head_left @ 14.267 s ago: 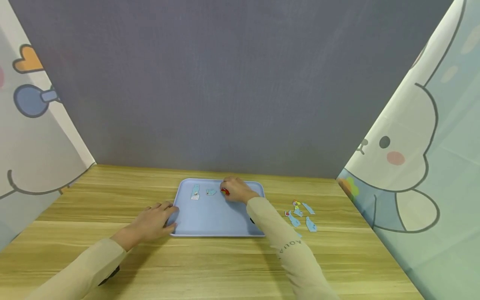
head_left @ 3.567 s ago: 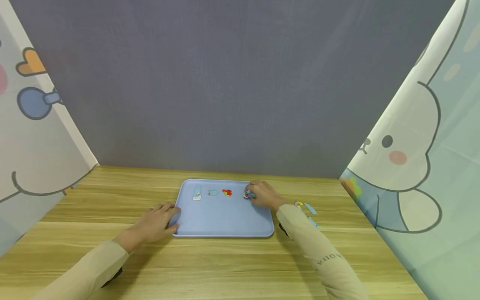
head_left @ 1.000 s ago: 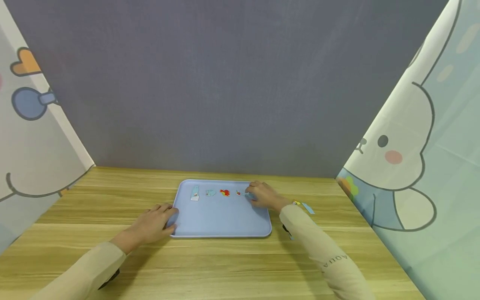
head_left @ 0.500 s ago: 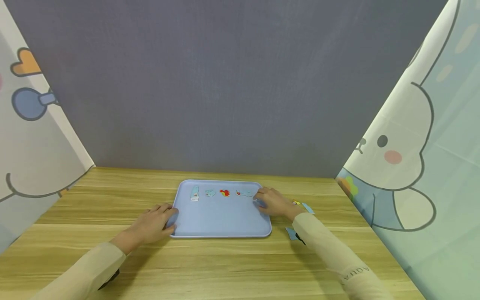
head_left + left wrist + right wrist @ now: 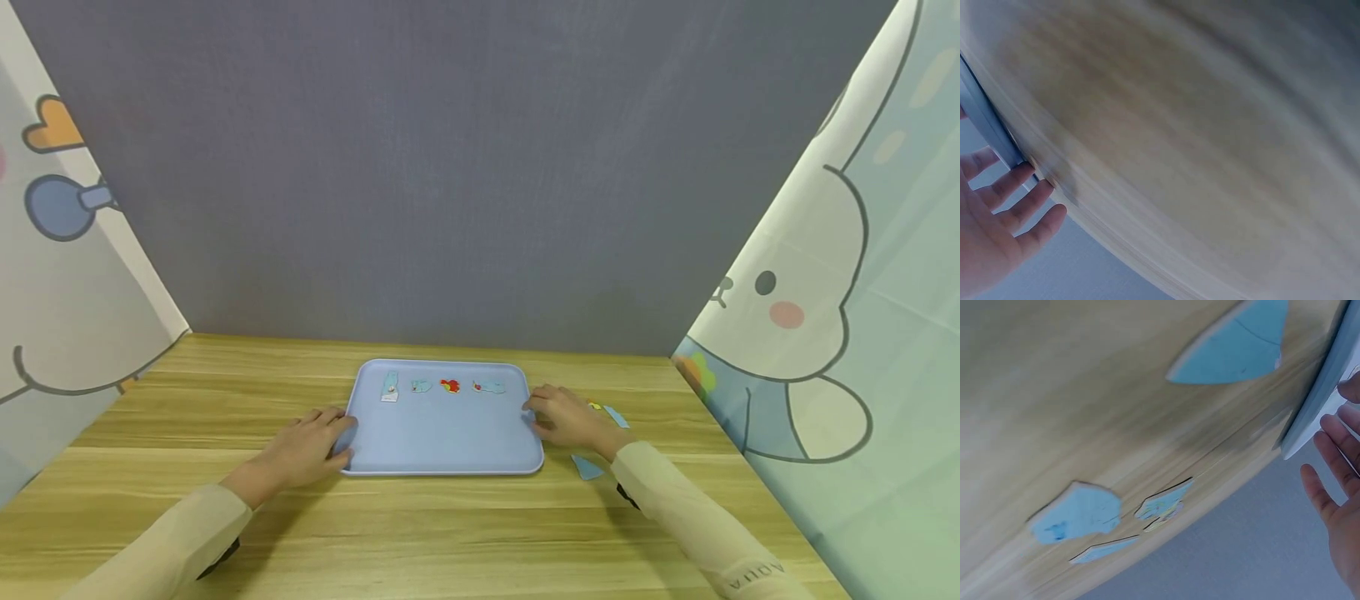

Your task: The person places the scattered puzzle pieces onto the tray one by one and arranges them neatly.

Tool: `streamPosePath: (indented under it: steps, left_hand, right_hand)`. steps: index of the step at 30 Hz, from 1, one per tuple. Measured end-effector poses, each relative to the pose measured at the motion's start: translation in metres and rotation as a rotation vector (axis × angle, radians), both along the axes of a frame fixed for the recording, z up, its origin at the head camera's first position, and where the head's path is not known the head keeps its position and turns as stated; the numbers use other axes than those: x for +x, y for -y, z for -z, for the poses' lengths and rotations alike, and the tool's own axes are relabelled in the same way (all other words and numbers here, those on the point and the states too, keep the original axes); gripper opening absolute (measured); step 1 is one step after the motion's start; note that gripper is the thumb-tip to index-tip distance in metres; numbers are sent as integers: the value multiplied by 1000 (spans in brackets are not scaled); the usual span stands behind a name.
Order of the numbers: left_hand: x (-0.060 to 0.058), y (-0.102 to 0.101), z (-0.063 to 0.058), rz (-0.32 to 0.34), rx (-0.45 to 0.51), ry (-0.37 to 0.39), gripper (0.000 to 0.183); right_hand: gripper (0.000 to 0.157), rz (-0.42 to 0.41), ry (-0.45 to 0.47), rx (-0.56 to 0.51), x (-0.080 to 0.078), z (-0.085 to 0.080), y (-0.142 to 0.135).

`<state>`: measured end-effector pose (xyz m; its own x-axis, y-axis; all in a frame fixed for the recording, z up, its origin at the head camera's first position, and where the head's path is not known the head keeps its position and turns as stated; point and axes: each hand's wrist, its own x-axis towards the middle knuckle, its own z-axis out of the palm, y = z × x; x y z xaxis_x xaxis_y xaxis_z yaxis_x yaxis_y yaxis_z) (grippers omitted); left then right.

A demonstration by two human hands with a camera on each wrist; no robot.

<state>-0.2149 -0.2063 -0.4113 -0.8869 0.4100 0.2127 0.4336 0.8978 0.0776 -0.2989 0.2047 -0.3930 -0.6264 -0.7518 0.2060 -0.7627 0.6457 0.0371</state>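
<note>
My left hand (image 5: 307,446) rests at the left rim of the pale blue tray (image 5: 442,437), fingers extended along it in the left wrist view. At the tray's right rim, my right hand (image 5: 570,418) has loosely bent fingers and holds nothing. A row of flat cut-out puzzle pieces lies along the tray's back: a tall light-blue piece (image 5: 390,387), a small light-blue piece (image 5: 422,386), a red piece (image 5: 450,386) and a long red-and-light-blue piece (image 5: 489,387). In the right wrist view, a large blue piece (image 5: 1235,347) lies on the table beside the tray.
More loose pieces lie on the wooden table (image 5: 450,533) right of the tray, including a blue strip (image 5: 617,417) and a yellow-marked piece (image 5: 595,407), partly behind my right hand. A grey panel (image 5: 435,183) stands at the back, with printed cloth (image 5: 810,358) at the sides.
Since the earliest frame, the red piece and the red-and-light-blue piece have been laid in the row. My right hand has let go and moved right to the tray's rim; my left hand stays put.
</note>
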Motion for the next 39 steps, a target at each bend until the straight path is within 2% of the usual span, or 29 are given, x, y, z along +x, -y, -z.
streamPosePath:
  steps: [11, 18, 21, 32, 39]
  left_hand:
    - [0, 0, 0, 1, -3, 4, 46]
    - [0, -1, 0, 0, -3, 1, 46]
    - [0, 0, 0, 2, -3, -1, 45]
    - [0, 0, 0, 8, -4, -1, 46]
    - [0, 0, 2, 1, 4, -3, 47]
  right_hand:
    - [29, -14, 50, -51, 16, -1, -21]
    - [28, -86, -2, -94, 22, 2, -36]
    - [28, -83, -12, -83, 25, 3, -41]
    - [28, -49, 45, -59, 40, 8, -57]
    - [28, -58, -21, -69, 48, 11, -63]
